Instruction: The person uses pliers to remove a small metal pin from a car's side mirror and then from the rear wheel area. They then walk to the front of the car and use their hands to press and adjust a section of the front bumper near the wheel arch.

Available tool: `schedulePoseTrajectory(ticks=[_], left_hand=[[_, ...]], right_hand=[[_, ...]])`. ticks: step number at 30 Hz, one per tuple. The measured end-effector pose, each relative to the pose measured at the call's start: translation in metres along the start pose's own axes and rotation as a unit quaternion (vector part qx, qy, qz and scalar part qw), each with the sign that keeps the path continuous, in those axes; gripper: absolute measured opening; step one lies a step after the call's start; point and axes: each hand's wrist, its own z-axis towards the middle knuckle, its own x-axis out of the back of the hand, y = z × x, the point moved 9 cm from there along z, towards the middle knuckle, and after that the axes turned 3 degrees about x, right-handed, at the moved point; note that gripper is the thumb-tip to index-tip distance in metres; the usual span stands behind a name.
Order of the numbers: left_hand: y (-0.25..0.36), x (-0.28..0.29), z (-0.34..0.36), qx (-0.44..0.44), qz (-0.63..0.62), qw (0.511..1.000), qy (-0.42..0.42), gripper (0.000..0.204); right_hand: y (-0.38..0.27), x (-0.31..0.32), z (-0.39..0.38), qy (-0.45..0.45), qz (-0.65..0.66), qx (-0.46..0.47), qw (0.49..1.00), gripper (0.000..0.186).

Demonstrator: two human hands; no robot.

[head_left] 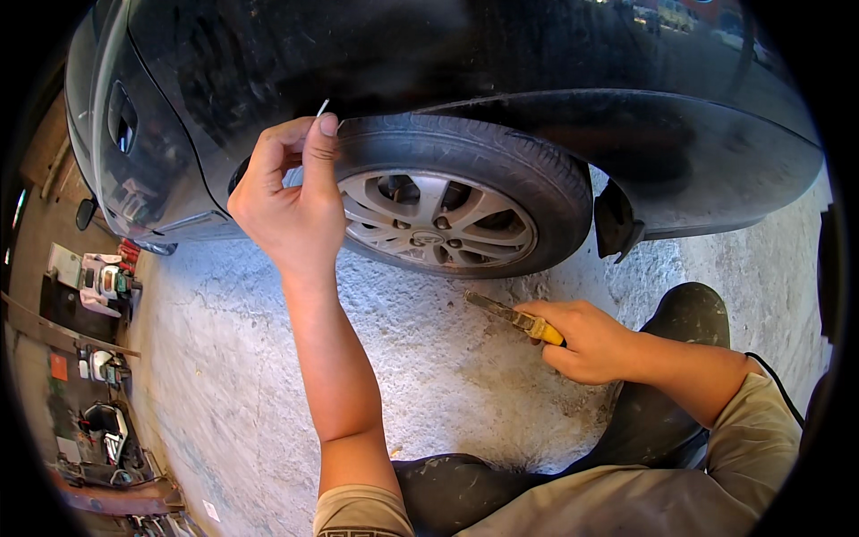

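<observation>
Your left hand [293,199] pinches a thin white strip [323,106] by the car body [376,54], where a loose pinch could drop it, while your right hand [586,342] grips a yellow-handled tool [512,316] near the tyre [565,183], which a careless swing could scrape.
</observation>
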Motion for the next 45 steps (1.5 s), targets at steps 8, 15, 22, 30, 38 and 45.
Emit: schedulePoseTrajectory(ticks=[8, 15, 22, 30, 38, 45], left_hand=[[-0.007, 0.006, 0.003, 0.032, -0.038, 0.999, 0.000, 0.018], [-0.017, 0.011, 0.005, 0.052, -0.061, 0.997, 0.009, 0.017], [-0.023, 0.015, 0.005, 0.061, -0.076, 0.995, 0.017, 0.017], [-0.029, 0.026, 0.007, 0.068, -0.064, 0.995, 0.036, 0.017], [-0.053, 0.054, -0.009, 0.116, -0.127, 0.985, -0.023, 0.014], [-0.064, 0.086, -0.072, 0.314, 0.053, 0.917, -0.241, 0.009]], right_hand=[[0.001, -0.001, 0.001, 0.000, -0.001, 0.007, 1.000, 0.057], [0.003, -0.002, 0.002, 0.004, 0.002, 0.011, 1.000, 0.056], [0.005, -0.004, 0.003, 0.003, 0.003, 0.015, 1.000, 0.056], [0.008, -0.007, 0.007, -0.011, 0.005, 0.002, 1.000, 0.058], [0.016, -0.016, 0.009, -0.052, -0.006, -0.003, 0.999, 0.059], [-0.006, -0.065, 0.003, -0.153, 0.020, -0.061, 0.986, 0.053]])
